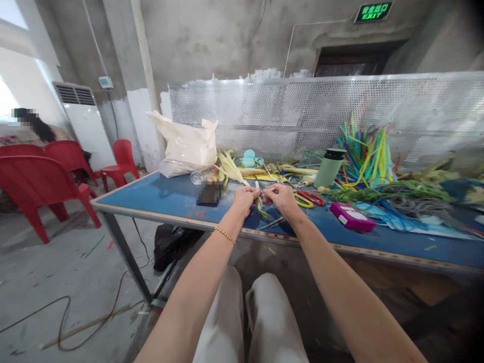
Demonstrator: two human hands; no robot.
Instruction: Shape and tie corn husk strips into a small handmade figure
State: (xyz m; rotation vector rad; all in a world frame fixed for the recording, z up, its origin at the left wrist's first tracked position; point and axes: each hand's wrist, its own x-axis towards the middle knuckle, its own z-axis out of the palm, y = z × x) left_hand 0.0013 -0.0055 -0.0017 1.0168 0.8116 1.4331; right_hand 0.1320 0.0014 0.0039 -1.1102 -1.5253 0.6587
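Observation:
My left hand [244, 198] is closed in a pinch on a pale green corn husk [261, 207], whose frayed end hangs down between my hands. Close beside it, my right hand [282, 198] is also pinched, fingertips almost meeting the left ones. What the right fingertips hold is too small to make out. Both hands are just above the front part of the blue table [174, 194]. Right of my right hand lie scissors [312, 198] with red and yellow handles. Behind my left hand rests a larger pale corn husk [231, 167].
A cream bag [189, 146] stands at the back left, a green tumbler [329, 169] at the back right. A purple box [352, 217] lies near the front, beside green and grey cords [408, 194]. Colourful strips [368, 156] lean against the perforated metal panel [257, 111]. Red chairs [45, 186] are leftward.

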